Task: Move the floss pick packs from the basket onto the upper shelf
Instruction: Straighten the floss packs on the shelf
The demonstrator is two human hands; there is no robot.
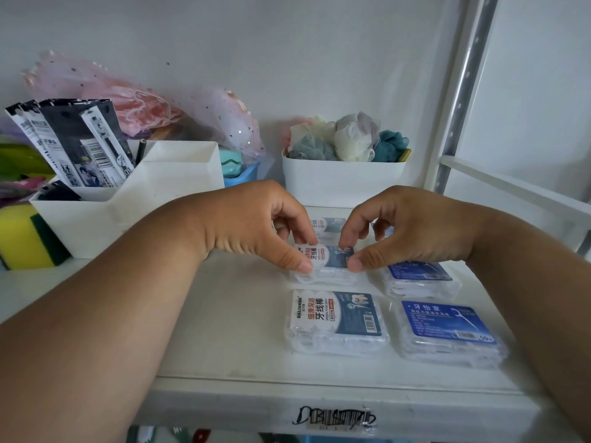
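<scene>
Both hands (pixel 256 225) (pixel 412 228) partly hide the pinched pack (pixel 331 255).

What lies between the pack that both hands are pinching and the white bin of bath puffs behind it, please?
In the head view, another floss pick pack lies flat between the pinched pack and the white bin, partly hidden by the left hand and right hand.

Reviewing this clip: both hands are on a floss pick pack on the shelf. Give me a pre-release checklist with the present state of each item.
1. Left hand pinches the held pack: ok.
2. Right hand pinches it too: ok.
3. Held pack lies flat on the shelf: cannot tell.
4. In line with the front white-label pack: ok.
5. Apart from the blue-label packs: ok.
6. Basket emptied: cannot tell, out of view.
</scene>
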